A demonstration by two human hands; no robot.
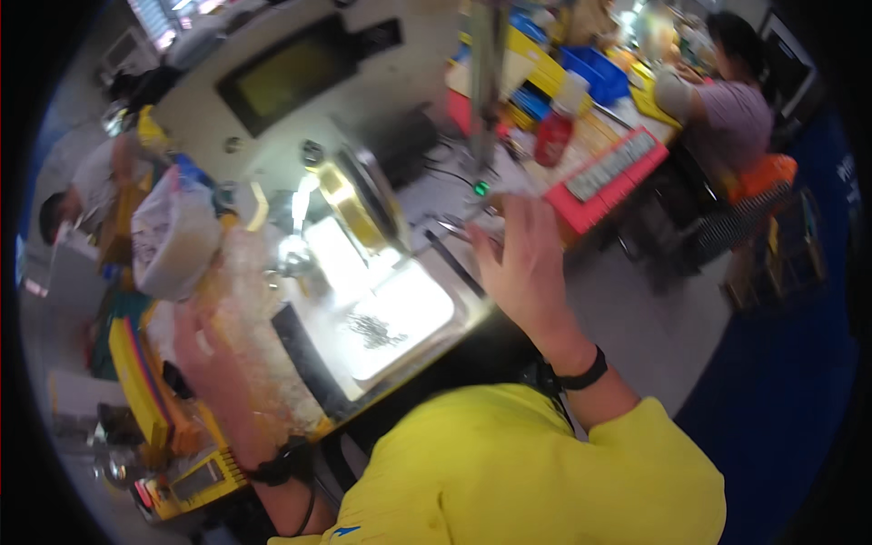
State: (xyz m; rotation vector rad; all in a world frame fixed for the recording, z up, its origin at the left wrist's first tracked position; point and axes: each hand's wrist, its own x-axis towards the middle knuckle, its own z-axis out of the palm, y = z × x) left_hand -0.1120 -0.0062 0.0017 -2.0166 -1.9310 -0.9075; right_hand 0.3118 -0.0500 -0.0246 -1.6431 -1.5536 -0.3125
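Right hand (525,268) back up, fingers (536,222) slightly bent, thumb spread away from them; grip unclear. Right wrist (570,352) roughly straight, right forearm (610,401) angling up and left. Left hand (216,377) blurred, extended forward, finger pose unreadable. Left forearm (295,510) enters at lower edge. Hands well apart.

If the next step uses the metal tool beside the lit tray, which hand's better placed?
Right hand, probably: it's right by the metal tool, though blur hides any contact. The left hand is across the lit tray, near the white bag.
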